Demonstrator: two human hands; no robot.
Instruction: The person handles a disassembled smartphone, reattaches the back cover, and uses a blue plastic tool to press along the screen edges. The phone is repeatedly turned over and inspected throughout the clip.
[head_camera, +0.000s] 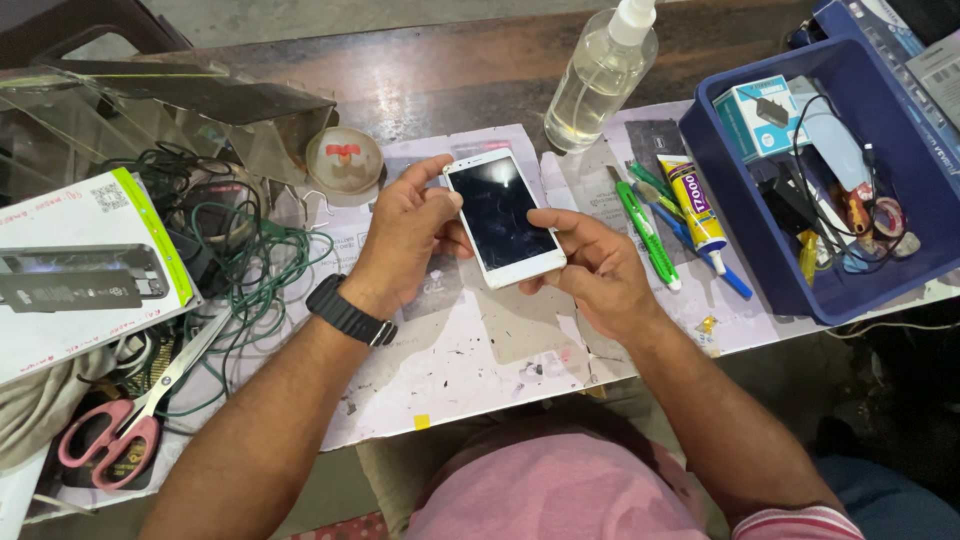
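A white smartphone (502, 217) with a dark, cracked screen is held face up above the worn white work mat (470, 350). My left hand (405, 237), with a black watch on the wrist, grips its left edge, thumb near the top corner. My right hand (590, 265) holds its lower right side, thumb resting on the screen's right edge.
A clear spray bottle (600, 80) stands behind the phone. Green cutters (645, 235), a glue tube (692, 200) and a blue tool lie to the right, beside a blue bin (830, 300) of cables and parts. Left: pink-handled scissors (130, 420), green wire tangle (250, 260), white box (85, 265).
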